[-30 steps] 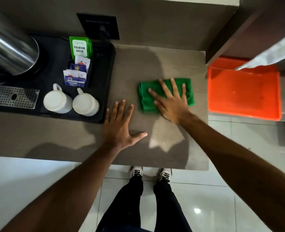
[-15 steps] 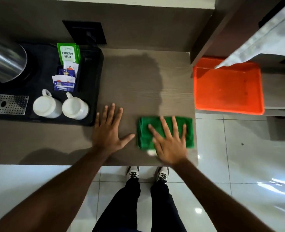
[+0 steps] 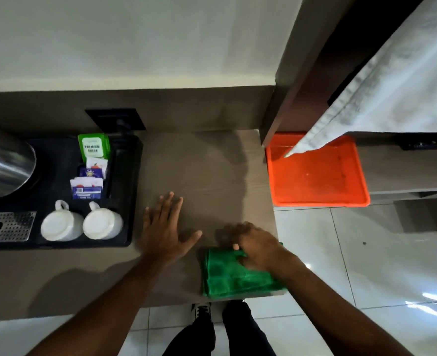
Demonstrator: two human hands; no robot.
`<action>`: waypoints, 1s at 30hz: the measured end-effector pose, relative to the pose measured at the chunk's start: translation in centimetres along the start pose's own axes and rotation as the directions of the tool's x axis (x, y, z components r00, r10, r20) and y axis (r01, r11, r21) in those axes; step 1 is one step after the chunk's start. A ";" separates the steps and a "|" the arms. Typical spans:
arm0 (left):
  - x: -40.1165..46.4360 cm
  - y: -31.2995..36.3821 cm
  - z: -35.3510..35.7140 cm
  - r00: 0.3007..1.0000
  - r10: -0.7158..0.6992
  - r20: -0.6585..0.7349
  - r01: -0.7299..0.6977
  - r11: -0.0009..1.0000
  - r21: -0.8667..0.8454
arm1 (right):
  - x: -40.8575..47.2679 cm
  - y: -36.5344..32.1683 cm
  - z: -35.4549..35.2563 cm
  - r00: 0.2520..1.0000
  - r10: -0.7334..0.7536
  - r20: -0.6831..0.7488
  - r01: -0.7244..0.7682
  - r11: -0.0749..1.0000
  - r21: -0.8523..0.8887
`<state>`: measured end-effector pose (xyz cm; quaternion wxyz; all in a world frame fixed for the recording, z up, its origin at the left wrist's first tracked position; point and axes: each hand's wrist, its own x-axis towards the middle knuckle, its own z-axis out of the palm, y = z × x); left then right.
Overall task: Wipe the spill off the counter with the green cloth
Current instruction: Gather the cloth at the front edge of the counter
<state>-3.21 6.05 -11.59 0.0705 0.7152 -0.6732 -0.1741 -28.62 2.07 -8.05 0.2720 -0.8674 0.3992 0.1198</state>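
The folded green cloth [image 3: 234,274] lies at the near right corner of the grey-brown counter [image 3: 207,165], its edge at the counter's front rim. My right hand [image 3: 257,246] sits on the cloth's far right part with fingers curled, gripping it. My left hand [image 3: 164,227] rests flat on the counter to the left of the cloth, fingers spread, holding nothing. No spill shows on the bare counter surface.
A black tray [image 3: 125,191] on the left holds two upturned white mugs [image 3: 81,224], tea sachets [image 3: 91,170] and a steel kettle [image 3: 4,165]. An orange tray [image 3: 317,181] sits on a lower shelf to the right, under a hanging white cloth [image 3: 382,91]. Tiled floor lies below.
My right hand dragged the green cloth from the back of the counter toward the front edge, and its flat fingers have curled onto the cloth. The left hand stayed flat in place.
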 end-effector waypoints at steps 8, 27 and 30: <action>6.6 4.6 -0.9 0.979 0.102 -0.178 -0.107 0.994 -0.017 | 0.4 10.4 -2.8 0.934 0.258 -0.247 -0.108 0.863 0.493; 10.3 8.4 -5.3 0.975 0.073 -0.210 -0.062 0.996 0.057 | 4.2 20.3 -5.6 0.368 0.872 -0.323 -0.315 0.444 0.839; 11.3 9.9 -9.9 0.954 0.103 -0.283 -0.087 0.994 0.071 | -2.7 17.4 -8.4 0.190 0.792 -0.581 -0.071 0.601 0.796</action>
